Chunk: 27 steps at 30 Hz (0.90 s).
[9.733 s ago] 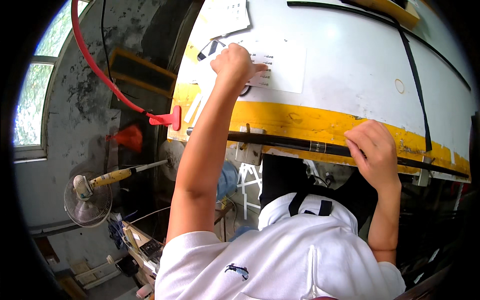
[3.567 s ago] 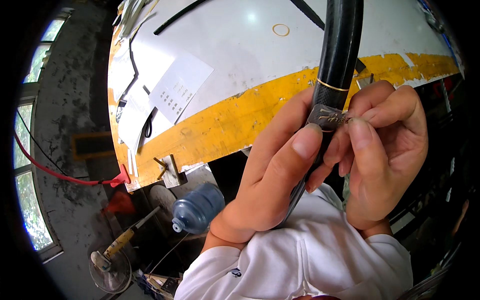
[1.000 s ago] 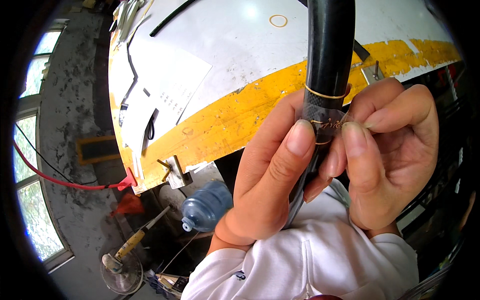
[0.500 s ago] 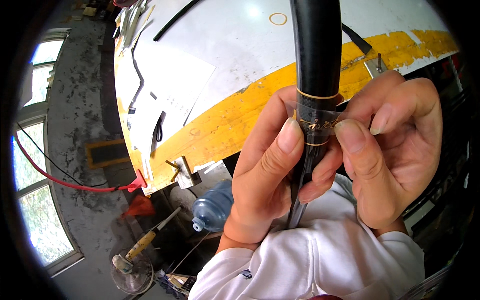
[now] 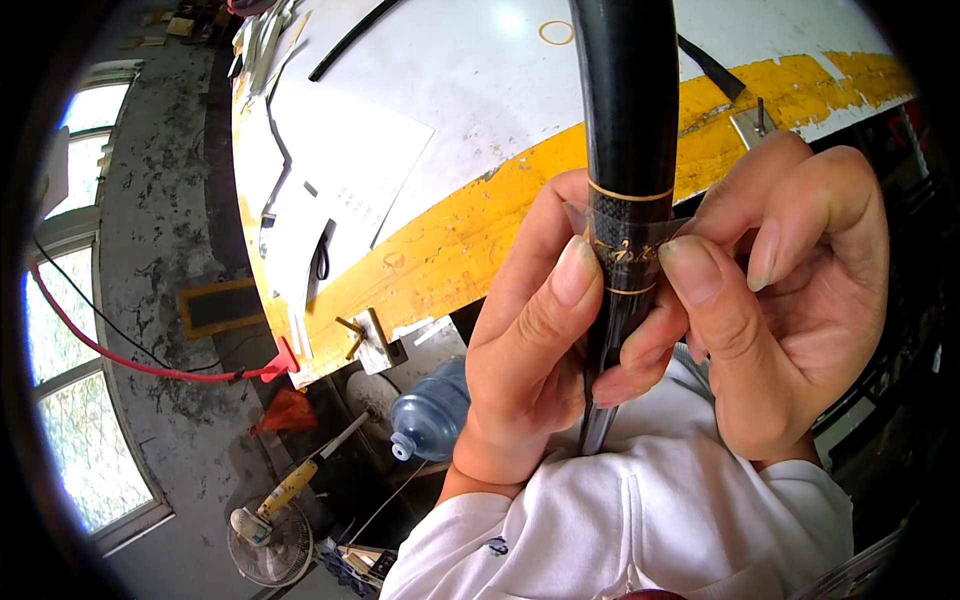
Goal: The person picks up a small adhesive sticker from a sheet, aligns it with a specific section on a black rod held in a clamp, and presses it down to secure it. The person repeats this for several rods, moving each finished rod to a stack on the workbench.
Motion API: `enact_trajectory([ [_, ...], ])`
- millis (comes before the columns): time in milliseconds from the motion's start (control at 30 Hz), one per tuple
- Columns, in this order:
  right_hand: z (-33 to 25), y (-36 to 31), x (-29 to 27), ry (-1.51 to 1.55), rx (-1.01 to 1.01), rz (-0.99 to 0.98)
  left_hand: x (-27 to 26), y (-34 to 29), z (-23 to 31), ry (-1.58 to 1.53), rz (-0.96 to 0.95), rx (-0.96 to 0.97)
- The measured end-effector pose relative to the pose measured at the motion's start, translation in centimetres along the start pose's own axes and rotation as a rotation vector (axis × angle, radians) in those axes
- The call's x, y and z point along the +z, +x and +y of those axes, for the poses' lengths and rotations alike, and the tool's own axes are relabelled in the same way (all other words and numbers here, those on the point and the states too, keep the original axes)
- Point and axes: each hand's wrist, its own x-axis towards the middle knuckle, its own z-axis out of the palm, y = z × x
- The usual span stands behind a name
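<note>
Film (image 5: 622,226), clear with gold lettering, lay across the front of a black rod (image 5: 628,110), between 2 gold rings, the upper (image 5: 632,197) and the lower (image 5: 629,291). The rod stood nearly upright before the person, its narrow lower end near the white top (image 5: 690,510).

The left hand (image 5: 530,335) was closed around the rod, thumb at the film's left end and fingers behind. The right hand (image 5: 800,300) was partly curled, its thumb at the film's right end, 2 lower fingertips against the rod below the lower ring; whether thumb and index pinched the film could not be told.

Beyond was a white table (image 5: 480,100) with a yellow border (image 5: 440,260). On it lay a paper sheet (image 5: 375,140) at the left, a thin tan band (image 5: 556,33) near the top and a black strip (image 5: 712,68) right of the rod. Metal clamps (image 5: 371,341) sat at the near edge. A blue bottle (image 5: 425,412) was beside the left forearm, and a fan (image 5: 270,542) farther left.
</note>
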Motion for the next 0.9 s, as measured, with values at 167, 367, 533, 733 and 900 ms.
enact_trajectory([
  [167,0.9,-0.9,-0.4,-0.149,0.055,0.082,0.0,-0.1,0.1,-0.023,0.004,-0.018],
  [367,1.8,-0.1,-1.7,0.139,0.239,0.071,-0.3,0.5,-0.2,-0.137,-0.117,-0.016],
  [533,2.2,0.2,-3.4,0.003,0.354,-0.019,-0.8,1.3,-0.7,-0.183,-0.158,-0.047],
  [733,2.5,0.6,-3.0,0.094,0.405,-0.111,-1.8,1.6,-0.8,-0.182,-0.2,-0.067],
  [900,2.0,1.7,-4.2,-0.029,0.375,-0.268,-1.9,1.6,-1.0,-0.189,-0.226,-0.072],
])
